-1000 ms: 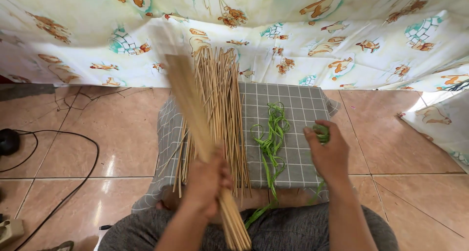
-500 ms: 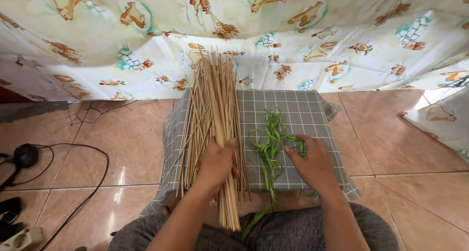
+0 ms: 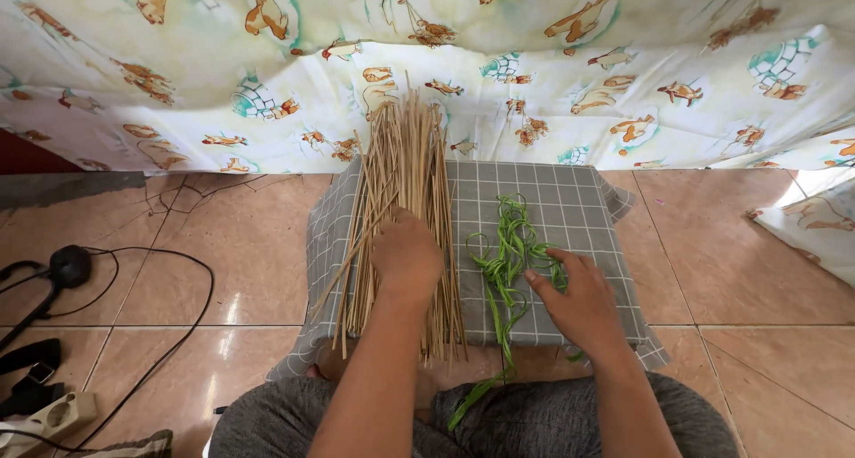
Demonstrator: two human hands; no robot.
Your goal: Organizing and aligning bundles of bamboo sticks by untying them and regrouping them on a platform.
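A pile of thin tan sticks (image 3: 401,208) is lying lengthwise on the left half of a grey checked cloth (image 3: 570,200) at the centre of the frame, its far ends fanning up toward the patterned sheet (image 3: 552,57) that is hanging across the top, its near ends overhanging the cloth's front edge. The left hand (image 3: 407,260) is resting palm down on the middle of the pile, fingers curled over the sticks; whether it is gripping any of them cannot be told. Just right of the pile, a loose tangle of green strips (image 3: 506,253) is lying on the cloth, one strand trailing off the front edge down toward the lower centre. The right hand (image 3: 579,299) is lying flat on the cloth with fingers spread, its fingertips touching the right side of the strips and a green loop showing by the fingers; it is not pinching anything that can be made out. The cloth is covering a low boxy stand whose nature cannot be told, sitting on a brown tiled floor (image 3: 730,262). The person's grey-clad knees (image 3: 276,422) are filling the bottom edge. At the far left, a black cable (image 3: 178,289) is curving over the tiles, with a white socket strip (image 3: 53,415) in the lower left corner.
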